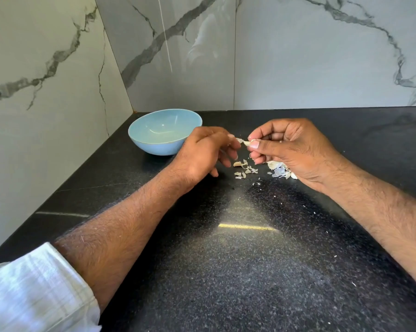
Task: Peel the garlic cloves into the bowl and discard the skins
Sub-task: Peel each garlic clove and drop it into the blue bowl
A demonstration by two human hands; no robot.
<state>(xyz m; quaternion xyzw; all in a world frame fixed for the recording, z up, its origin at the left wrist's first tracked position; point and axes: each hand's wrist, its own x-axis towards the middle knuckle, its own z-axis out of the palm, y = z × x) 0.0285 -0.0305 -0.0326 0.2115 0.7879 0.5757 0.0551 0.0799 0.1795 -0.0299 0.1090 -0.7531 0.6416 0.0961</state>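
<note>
Your right hand (288,144) pinches the garlic clove (248,143); your left hand (209,152) tugs its skin (239,140). Peel steadily outward, then drop the clove in the bowl (140,137) at ten o'clock.

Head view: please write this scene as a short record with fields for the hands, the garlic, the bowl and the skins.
left hand: pulls skin off the garlic clove
right hand: pinches the garlic clove
bowl: blue, on the counter beyond the left hand; no cloves visible inside
skins: scattered on the black counter under the hands
</note>
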